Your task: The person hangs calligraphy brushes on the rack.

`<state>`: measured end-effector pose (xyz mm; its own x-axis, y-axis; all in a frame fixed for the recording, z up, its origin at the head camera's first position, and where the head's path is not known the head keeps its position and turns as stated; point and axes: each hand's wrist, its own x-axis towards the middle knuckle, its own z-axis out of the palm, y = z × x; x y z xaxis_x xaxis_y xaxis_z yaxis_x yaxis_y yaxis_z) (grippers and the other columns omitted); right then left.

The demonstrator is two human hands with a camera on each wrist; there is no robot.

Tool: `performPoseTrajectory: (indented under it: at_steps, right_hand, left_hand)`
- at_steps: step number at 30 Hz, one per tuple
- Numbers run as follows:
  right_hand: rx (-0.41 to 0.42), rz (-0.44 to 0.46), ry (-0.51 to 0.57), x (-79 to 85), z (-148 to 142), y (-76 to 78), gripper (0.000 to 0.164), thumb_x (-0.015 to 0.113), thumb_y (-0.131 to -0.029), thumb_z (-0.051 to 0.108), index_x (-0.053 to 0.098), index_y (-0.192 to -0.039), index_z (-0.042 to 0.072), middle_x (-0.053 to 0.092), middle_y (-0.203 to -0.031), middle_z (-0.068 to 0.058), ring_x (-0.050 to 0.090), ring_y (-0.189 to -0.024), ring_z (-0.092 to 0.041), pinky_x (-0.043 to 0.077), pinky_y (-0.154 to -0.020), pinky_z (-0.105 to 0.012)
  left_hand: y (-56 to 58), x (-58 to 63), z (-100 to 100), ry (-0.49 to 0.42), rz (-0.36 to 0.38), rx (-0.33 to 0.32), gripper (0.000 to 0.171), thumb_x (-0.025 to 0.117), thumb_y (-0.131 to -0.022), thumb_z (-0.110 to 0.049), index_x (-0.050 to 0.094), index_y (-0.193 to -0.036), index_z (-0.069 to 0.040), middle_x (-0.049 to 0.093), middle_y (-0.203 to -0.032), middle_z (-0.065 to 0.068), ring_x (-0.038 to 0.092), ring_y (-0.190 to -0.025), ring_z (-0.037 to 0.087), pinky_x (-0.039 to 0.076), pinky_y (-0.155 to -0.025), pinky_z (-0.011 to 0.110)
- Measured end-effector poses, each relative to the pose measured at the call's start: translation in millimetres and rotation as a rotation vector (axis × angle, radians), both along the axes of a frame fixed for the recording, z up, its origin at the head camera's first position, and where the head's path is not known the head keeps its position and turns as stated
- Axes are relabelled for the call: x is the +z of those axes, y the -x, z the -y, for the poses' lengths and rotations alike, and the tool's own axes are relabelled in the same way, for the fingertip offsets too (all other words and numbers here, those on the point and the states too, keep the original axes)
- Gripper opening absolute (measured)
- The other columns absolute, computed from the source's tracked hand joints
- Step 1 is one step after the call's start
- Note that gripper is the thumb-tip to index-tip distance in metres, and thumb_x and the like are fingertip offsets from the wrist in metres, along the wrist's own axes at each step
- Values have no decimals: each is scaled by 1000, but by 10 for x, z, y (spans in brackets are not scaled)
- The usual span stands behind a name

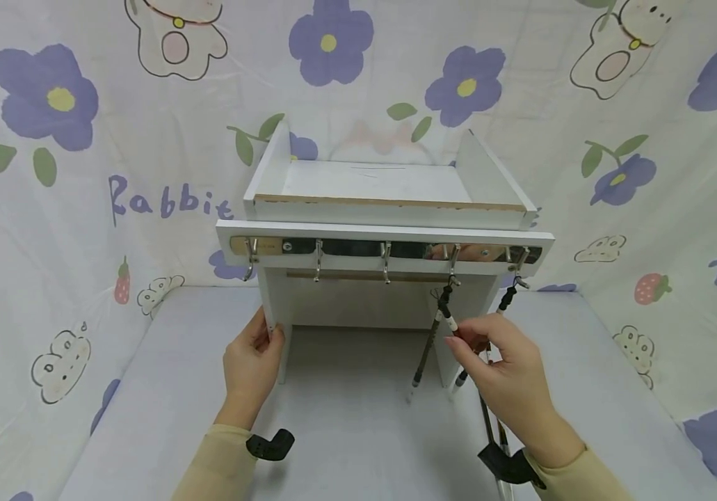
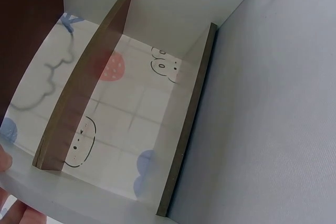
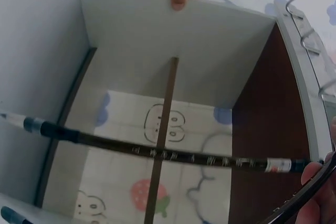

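My left hand (image 1: pixel 252 369) grips the front edge of the left side panel (image 1: pixel 273 306) of a white wooden rack, thumb inside. With thumb and fingers my right hand (image 1: pixel 508 369) pinches a dark calligraphy brush near its upper end, just below the fourth hook (image 1: pixel 454 263). Whether its cord is on that hook I cannot tell. Another calligraphy brush (image 1: pixel 423 355) hangs from the fourth hook, its white tip down; it crosses the right wrist view with lettering on its dark handle. A further brush (image 1: pixel 507 299) hangs from the rightmost hook (image 1: pixel 519 268), partly behind the right hand.
A shiny rail (image 1: pixel 352 248) with several metal hooks spans the rack's front. Above it sits an open tray-like top (image 1: pixel 377 182). The rack stands on a white-covered table (image 1: pixel 345 431), against a patterned cloth (image 1: pixel 389 83) with flowers and rabbits.
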<state>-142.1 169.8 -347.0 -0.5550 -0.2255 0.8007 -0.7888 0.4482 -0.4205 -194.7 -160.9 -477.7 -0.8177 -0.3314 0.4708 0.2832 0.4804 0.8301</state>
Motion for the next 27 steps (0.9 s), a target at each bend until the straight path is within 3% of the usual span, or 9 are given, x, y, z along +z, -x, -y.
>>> performPoseTrajectory:
  at_steps: [5,10,27]
  right_hand:
    - [10,-8,-38,-142,54,137,30,79,-71,-8,69,-93,9,59,-80,5,53,-71,-8,44,-59,-17]
    - [7,55,-64,-211,134,210,25,79,-78,1,68,-97,14,59,-83,7,53,-74,-9,44,-63,-21]
    - [-36,118,-68,-182,297,236,17,78,-82,9,68,-95,13,59,-83,7,54,-74,-10,45,-62,-22]
  left_hand:
    - [-8,4,8,5,5,6,42,64,-92,-18,60,-134,-15,68,-115,8,69,-92,18,57,-73,28]
    - [-9,10,8,-4,4,4,42,64,-92,-17,60,-133,-15,68,-114,10,69,-92,19,57,-73,27]
    - [-9,26,9,-5,9,-10,42,64,-92,-16,60,-134,-15,68,-115,9,69,-93,19,57,-74,28]
